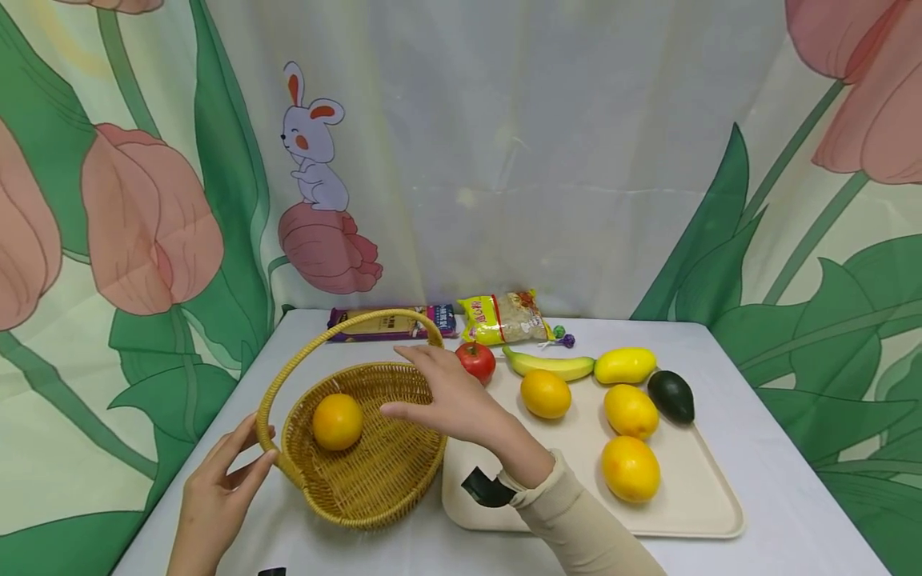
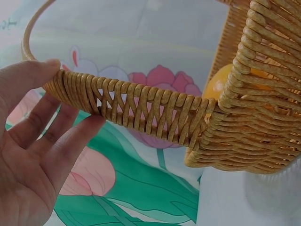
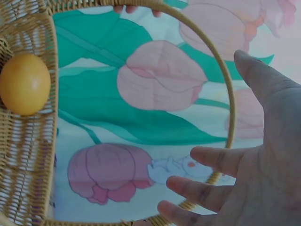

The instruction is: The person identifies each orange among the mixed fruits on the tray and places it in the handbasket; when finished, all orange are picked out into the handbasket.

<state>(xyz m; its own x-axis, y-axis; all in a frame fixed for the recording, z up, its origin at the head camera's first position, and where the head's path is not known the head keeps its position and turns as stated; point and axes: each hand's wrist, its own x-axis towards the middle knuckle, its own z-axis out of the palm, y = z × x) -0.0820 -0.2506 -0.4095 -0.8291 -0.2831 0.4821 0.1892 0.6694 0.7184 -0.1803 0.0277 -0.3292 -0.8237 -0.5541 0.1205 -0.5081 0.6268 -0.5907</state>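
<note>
A wicker basket (image 1: 360, 512) with a tall arched handle (image 1: 317, 350) stands at the left of the table, with one round orange fruit (image 1: 338, 422) inside. My left hand (image 1: 216, 492) holds the handle's left base; in the left wrist view its thumb and fingers (image 2: 75, 146) pinch the woven strip from both sides. Over the basket's right side, my right hand (image 1: 457, 400) has its fingers spread and grips nothing. In the right wrist view this hand (image 3: 268, 165) is close to the handle's arch; whether it touches is hard to tell.
A beige tray (image 1: 547, 496) right of the basket bears several yellow-orange fruits (image 1: 630, 470), a banana (image 1: 551, 366), a yellow mango-like fruit (image 1: 625, 366) and an avocado (image 1: 671, 397). A red fruit (image 1: 475, 362), purple packet (image 1: 389, 322), yellow snack bag (image 1: 506, 318) and lollipops (image 1: 565, 339) lie behind.
</note>
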